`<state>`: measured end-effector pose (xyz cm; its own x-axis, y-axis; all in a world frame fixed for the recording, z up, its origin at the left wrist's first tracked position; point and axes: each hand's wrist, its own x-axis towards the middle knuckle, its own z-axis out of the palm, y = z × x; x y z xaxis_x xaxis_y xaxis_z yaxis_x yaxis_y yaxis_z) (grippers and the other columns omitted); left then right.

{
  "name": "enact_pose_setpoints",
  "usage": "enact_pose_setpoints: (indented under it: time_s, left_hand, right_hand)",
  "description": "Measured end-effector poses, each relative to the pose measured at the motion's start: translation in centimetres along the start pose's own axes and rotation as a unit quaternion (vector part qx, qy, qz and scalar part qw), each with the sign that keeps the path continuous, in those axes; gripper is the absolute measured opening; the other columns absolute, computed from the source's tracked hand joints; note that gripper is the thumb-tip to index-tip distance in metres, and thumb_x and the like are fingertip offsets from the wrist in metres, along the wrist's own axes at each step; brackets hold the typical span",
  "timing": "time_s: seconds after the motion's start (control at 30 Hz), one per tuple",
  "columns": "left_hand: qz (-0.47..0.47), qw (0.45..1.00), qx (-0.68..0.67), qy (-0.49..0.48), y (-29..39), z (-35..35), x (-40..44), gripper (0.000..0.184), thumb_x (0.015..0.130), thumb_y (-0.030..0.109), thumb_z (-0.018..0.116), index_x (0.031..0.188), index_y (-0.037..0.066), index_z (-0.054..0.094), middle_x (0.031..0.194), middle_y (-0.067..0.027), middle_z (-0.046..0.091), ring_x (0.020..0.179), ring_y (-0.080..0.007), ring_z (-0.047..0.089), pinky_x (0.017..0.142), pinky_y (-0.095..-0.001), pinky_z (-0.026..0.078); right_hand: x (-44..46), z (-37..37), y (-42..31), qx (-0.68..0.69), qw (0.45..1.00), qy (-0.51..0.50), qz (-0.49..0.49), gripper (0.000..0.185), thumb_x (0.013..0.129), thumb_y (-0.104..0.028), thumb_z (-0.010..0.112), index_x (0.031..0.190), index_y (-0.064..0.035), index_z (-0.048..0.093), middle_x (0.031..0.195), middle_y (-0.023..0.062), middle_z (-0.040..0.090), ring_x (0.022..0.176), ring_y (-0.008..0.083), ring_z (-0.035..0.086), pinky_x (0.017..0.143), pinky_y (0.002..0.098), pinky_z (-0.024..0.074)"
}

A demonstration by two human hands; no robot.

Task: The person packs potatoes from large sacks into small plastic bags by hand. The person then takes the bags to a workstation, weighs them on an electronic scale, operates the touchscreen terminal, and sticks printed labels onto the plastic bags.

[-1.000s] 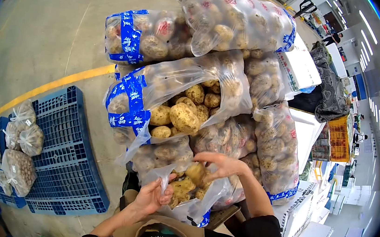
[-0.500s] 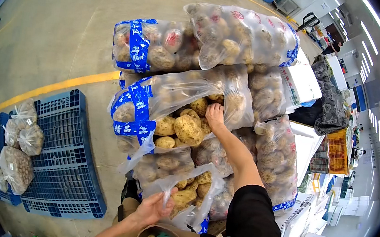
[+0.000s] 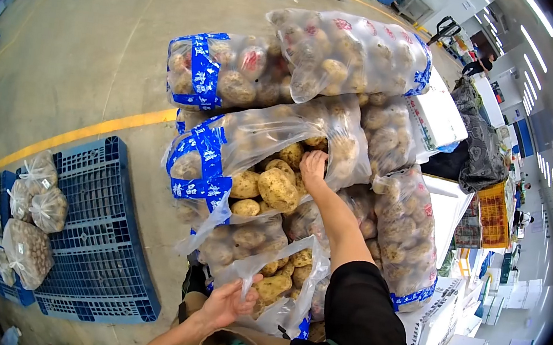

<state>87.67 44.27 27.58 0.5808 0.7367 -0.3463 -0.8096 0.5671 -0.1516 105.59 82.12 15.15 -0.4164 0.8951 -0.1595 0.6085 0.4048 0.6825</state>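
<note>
My left hand (image 3: 232,302) pinches the rim of a clear plastic bag (image 3: 316,272) and pulls its mouth wide. Loose potatoes (image 3: 273,288) lie inside this bag. Above it rests a large potato sack (image 3: 275,126), clear with blue printed tape, torn along its side. Several yellowish potatoes (image 3: 277,189) show through the tear. My right hand (image 3: 313,168) reaches into the upper right of that tear, its fingers curled over a potato; the fingertips are partly hidden among the potatoes and film.
More filled potato sacks (image 3: 352,55) are stacked behind and to the right. A blue plastic pallet (image 3: 89,226) on the left bears bagged goods (image 3: 27,252). White foam boxes (image 3: 433,320) and an orange crate (image 3: 493,214) stand at the right. Someone in dark clothes (image 3: 480,65) is far off.
The view has shifted slightly, so the stack and pallet appear a little lower and to the right. Both hands keep nearly the same places on the bag and sack.
</note>
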Motion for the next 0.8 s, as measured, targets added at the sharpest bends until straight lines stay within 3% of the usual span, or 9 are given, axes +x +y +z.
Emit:
enact_pose_setpoints:
  time_s: [0.17, 0.27, 0.4, 0.43, 0.57, 0.7, 0.8]
  left_hand:
    - [0.004, 1.0, 0.019, 0.018, 0.4, 0.3, -0.1, 0.052, 0.094, 0.035, 0.042, 0.135, 0.004, 0.035, 0.083, -0.003, 0.044, 0.065, -0.0118, 0.039, 0.062, -0.0249, 0.032]
    - [-0.003, 0.999, 0.046, 0.022, 0.2, 0.7, 0.2, 0.054, 0.094, 0.037, 0.043, 0.135, 0.004, 0.034, 0.083, -0.0023, 0.044, 0.066, -0.0114, 0.039, 0.062, -0.0249, 0.033]
    - [-0.005, 0.997, 0.063, 0.036, 0.1, 1.2, 0.0, 0.055, 0.092, 0.037, 0.045, 0.136, 0.005, 0.032, 0.082, -0.0023, 0.043, 0.065, -0.0109, 0.038, 0.062, -0.0242, 0.033]
    - [-0.006, 0.998, 0.049, 0.028, 0.1, 1.0, -0.1, 0.056, 0.092, 0.037, 0.046, 0.136, 0.005, 0.032, 0.082, -0.0022, 0.043, 0.065, -0.0108, 0.038, 0.062, -0.0241, 0.033]
    - [-0.004, 0.999, 0.034, 0.021, 0.1, 0.3, -0.2, 0.052, 0.092, 0.035, 0.046, 0.134, 0.005, 0.035, 0.084, -0.0032, 0.045, 0.067, -0.0117, 0.039, 0.062, -0.0242, 0.033]
    - [-0.001, 1.0, -0.001, -0.003, 0.1, 0.1, -0.1, 0.05, 0.093, 0.033, 0.044, 0.135, 0.006, 0.036, 0.085, -0.0044, 0.046, 0.069, -0.0129, 0.042, 0.063, -0.0251, 0.034]
    - [0.011, 0.999, 0.031, 0.029, 0.3, 1.1, 0.1, 0.052, 0.094, 0.034, 0.042, 0.134, 0.002, 0.035, 0.082, -0.0035, 0.045, 0.065, -0.0118, 0.039, 0.062, -0.0252, 0.032]
  right_hand:
    - [-0.2, 2.5, 0.5, 0.091, 0.989, 0.116, -0.028, 0.031, 0.08, -0.016, 0.052, 0.105, 0.0018, 0.056, 0.092, 0.0202, 0.056, 0.09, 0.0311, 0.052, 0.083, 0.0453, 0.036]
    - [-1.5, 0.7, 0.7, 0.061, 0.993, 0.095, -0.034, 0.03, 0.08, -0.016, 0.052, 0.104, 0.001, 0.056, 0.093, 0.0189, 0.056, 0.09, 0.0302, 0.051, 0.083, 0.044, 0.0363]
    - [-0.6, 3.5, 0.3, 0.029, 0.985, 0.173, 0.002, 0.034, 0.083, -0.017, 0.049, 0.112, -0.0001, 0.055, 0.111, 0.0245, 0.053, 0.101, 0.0352, 0.05, 0.09, 0.0468, 0.0346]
    - [-0.5, 3.4, 0.0, 0.032, 0.991, 0.127, 0.009, 0.036, 0.084, -0.017, 0.048, 0.116, -0.0005, 0.054, 0.118, 0.0268, 0.049, 0.107, 0.0375, 0.047, 0.093, 0.0484, 0.0329]
    - [0.0, 2.4, -0.4, -0.02, 0.996, 0.085, -0.002, 0.038, 0.084, -0.018, 0.048, 0.115, 0.0024, 0.053, 0.115, 0.0255, 0.05, 0.106, 0.0377, 0.045, 0.088, 0.05, 0.0336]
    - [-0.2, 2.7, 0.3, 0.039, 0.985, 0.166, -0.018, 0.039, 0.075, -0.015, 0.055, 0.11, 0.0027, 0.054, 0.106, 0.0244, 0.051, 0.095, 0.036, 0.047, 0.082, 0.0484, 0.0361]
    - [-3.3, -4.2, 1.6, 0.102, 0.982, 0.158, -0.028, 0.055, 0.066, -0.014, 0.065, 0.114, 0.0035, 0.047, 0.11, 0.0238, 0.046, 0.096, 0.034, 0.045, 0.081, 0.0466, 0.0344]
